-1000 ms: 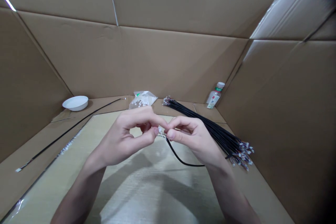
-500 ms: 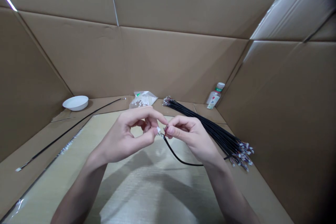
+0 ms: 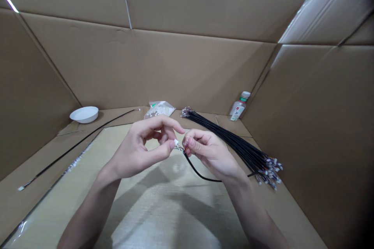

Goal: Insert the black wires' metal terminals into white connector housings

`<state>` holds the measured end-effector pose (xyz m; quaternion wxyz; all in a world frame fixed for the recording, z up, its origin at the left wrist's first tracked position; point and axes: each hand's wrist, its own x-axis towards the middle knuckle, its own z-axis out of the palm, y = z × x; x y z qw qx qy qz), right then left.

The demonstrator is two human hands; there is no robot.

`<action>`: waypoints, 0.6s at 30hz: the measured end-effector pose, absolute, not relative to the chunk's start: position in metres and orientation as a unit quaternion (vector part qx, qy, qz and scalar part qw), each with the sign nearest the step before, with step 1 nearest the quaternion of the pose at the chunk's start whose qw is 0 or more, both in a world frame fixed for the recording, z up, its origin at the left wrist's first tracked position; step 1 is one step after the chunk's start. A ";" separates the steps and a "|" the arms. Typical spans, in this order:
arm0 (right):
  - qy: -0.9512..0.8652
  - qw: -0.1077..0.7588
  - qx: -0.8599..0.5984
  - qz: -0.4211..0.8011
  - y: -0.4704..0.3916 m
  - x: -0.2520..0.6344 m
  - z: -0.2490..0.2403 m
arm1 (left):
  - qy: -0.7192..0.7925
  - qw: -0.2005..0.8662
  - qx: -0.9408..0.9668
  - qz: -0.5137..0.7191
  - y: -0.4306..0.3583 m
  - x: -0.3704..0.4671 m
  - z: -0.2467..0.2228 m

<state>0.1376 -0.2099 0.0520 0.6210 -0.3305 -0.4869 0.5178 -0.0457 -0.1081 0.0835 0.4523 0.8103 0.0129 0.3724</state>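
My left hand pinches a small white connector between thumb and a fingertip, its index finger stretched out above. Thin wires run from the connector to the end of a black cable. Just right of it, my right hand pinches red wires that come out of the same cable end; their tips are too small to make out. The cable curves down and passes under my right wrist. Both hands are above the pale work surface, close together without clearly touching.
Behind my right hand lies a bundle of black cables with white connectors. A clear bag of small white parts rests at the back, a bottle at the back right. On the left are a white bowl and a single cable. Cardboard walls surround everything.
My left index finger has lifted away from the right fingertips. My right hand has shifted slightly left, and the cable loop has moved a little with it.
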 end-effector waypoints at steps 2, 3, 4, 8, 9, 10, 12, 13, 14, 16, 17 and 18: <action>-0.493 0.620 -0.338 0.508 -0.209 0.137 0.052 | 0.010 0.443 0.815 0.372 -0.107 -0.046 0.084; -0.494 0.622 -0.341 0.503 -0.209 0.137 0.052 | 0.008 0.436 0.818 0.374 -0.107 -0.046 0.084; -0.494 0.623 -0.344 0.499 -0.209 0.137 0.052 | 0.006 0.428 0.822 0.377 -0.106 -0.045 0.084; -0.503 0.626 -0.369 0.467 -0.211 0.134 0.053 | -0.012 0.395 0.835 0.383 -0.105 -0.045 0.086; -0.506 0.627 -0.378 0.455 -0.212 0.133 0.053 | -0.015 0.388 0.838 0.384 -0.105 -0.046 0.086; -0.509 0.628 -0.386 0.444 -0.213 0.133 0.053 | -0.014 0.381 0.841 0.384 -0.106 -0.046 0.087; -0.515 0.628 -0.398 0.427 -0.214 0.131 0.055 | -0.010 0.369 0.847 0.382 -0.106 -0.047 0.088; -0.517 0.627 -0.401 0.422 -0.214 0.131 0.055 | -0.009 0.364 0.850 0.380 -0.106 -0.047 0.088; -0.519 0.627 -0.403 0.418 -0.214 0.131 0.056 | -0.009 0.359 0.852 0.380 -0.106 -0.047 0.088; -0.520 0.627 -0.404 0.416 -0.214 0.131 0.057 | -0.019 0.351 0.853 0.386 -0.106 -0.047 0.088; -0.519 0.627 -0.406 0.415 -0.214 0.131 0.058 | -0.026 0.349 0.852 0.389 -0.105 -0.047 0.087; -0.519 0.626 -0.408 0.415 -0.214 0.131 0.058 | -0.031 0.347 0.853 0.389 -0.105 -0.047 0.087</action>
